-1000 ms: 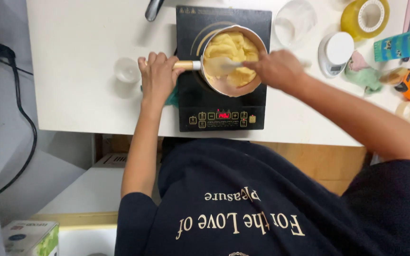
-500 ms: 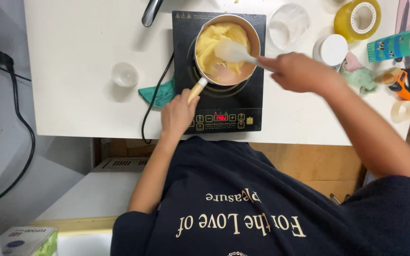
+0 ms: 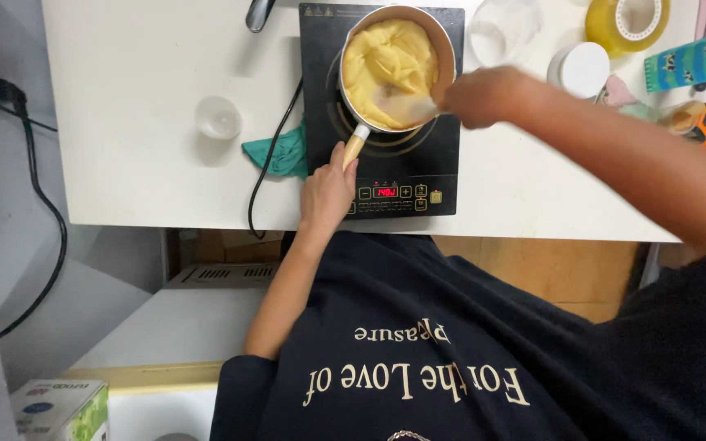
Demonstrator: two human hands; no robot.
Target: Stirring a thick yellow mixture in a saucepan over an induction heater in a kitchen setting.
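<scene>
A steel saucepan (image 3: 444, 51) full of thick yellow dough (image 3: 386, 53) stands on a black induction cooktop (image 3: 443, 159) on the white table (image 3: 124, 180). My left hand (image 3: 326, 192) grips the pan's pale wooden handle (image 3: 355, 147) at the cooktop's front left. My right hand (image 3: 484, 96) reaches in from the right and holds a pale spatula (image 3: 406, 104) whose blade lies in the dough at the pan's near side.
A teal cloth (image 3: 278, 153) and a black cord (image 3: 259, 192) lie left of the cooktop. A small clear cup (image 3: 219, 119) stands further left. At the back right are a clear container (image 3: 502, 31), a white lid (image 3: 578, 69), a yellow tape roll (image 3: 627, 23) and small tools (image 3: 700, 122).
The pan has been turned so its handle now points toward me, and my left hand came nearer with it. My right hand went on moving the spatula in the dough.
</scene>
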